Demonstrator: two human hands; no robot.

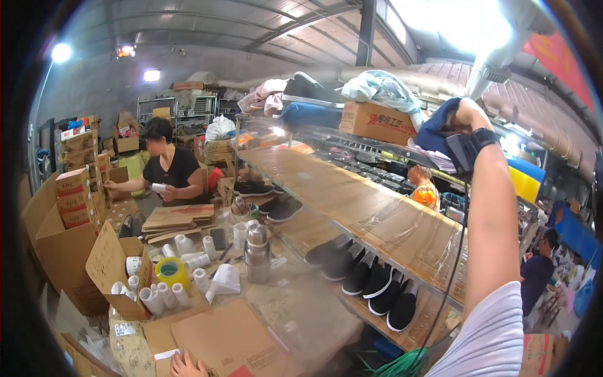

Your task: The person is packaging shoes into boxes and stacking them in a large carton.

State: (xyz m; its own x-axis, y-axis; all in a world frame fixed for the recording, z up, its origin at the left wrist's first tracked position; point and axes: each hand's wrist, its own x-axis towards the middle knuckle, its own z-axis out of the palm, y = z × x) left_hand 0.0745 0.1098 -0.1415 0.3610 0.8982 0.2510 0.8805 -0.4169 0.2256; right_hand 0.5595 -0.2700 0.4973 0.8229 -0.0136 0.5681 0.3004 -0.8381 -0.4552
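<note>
Dark blue cloth: the bundle of dark blue fabric [440, 129] sits at about 1 o'clock in the view, on the top tier of the metal shelf rack [352, 213], just right of a brown cardboard box [377, 121].
Right hand: the right hand [466, 116] is raised to 1 o'clock, its back turned to the camera and buried in the dark blue cloth; the fingers are hidden by the fabric, so whether they are closed on it cannot be told. A black wrist strap [471, 146] with a cable running down the forearm wraps the wrist.
Left hand: the left hand [187, 364] shows only at the lower edge, near 7 o'clock, fingers together and lying flat on a brown cardboard sheet [232, 342].
Shelf top: a pale green garment [383, 88] lies over the box at 12 o'clock.
Lower shelf: a row of black slip-on shoes [370, 279] with white soles stands at 4 o'clock.
Worktable: a steel thermos [257, 251] stands near the centre; at 9 o'clock from it lie a yellow tape roll [171, 271] and white paper rolls [163, 294].
Others: a person in a black shirt [169, 169] works at 10 o'clock beside stacked cartons [75, 188].
</note>
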